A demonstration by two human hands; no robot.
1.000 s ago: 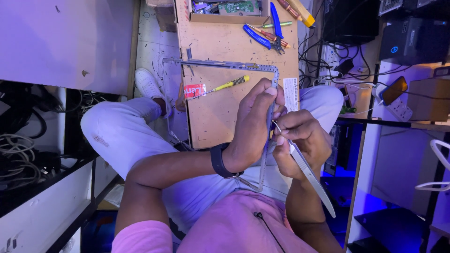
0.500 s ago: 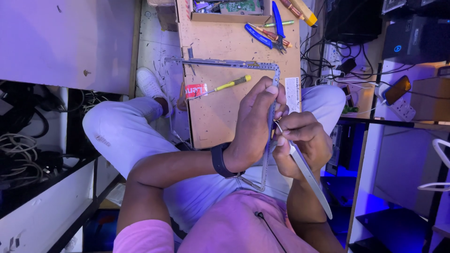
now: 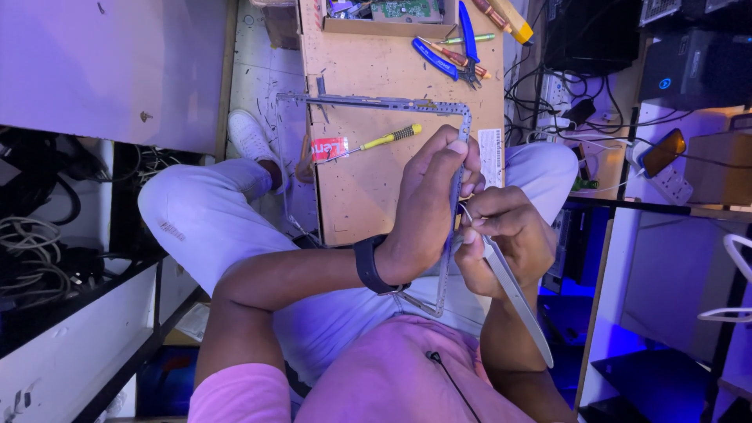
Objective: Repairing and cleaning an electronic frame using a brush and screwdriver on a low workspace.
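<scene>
My left hand, with a black band at the wrist, is closed around the right side of a thin grey rectangular frame. The frame lies across a wooden board resting on my lap. Right beside it, my right hand pinches a long flat grey strip that slants down toward my body. Its fingertips press against the frame's edge, where a thin pale wire shows. A yellow-handled screwdriver lies on the board inside the frame.
Blue-handled pliers and other hand tools lie at the board's far end, next to a cardboard tray holding a green circuit board. A phone, cables and a power strip are at the right. Cable bundles fill the left shelf.
</scene>
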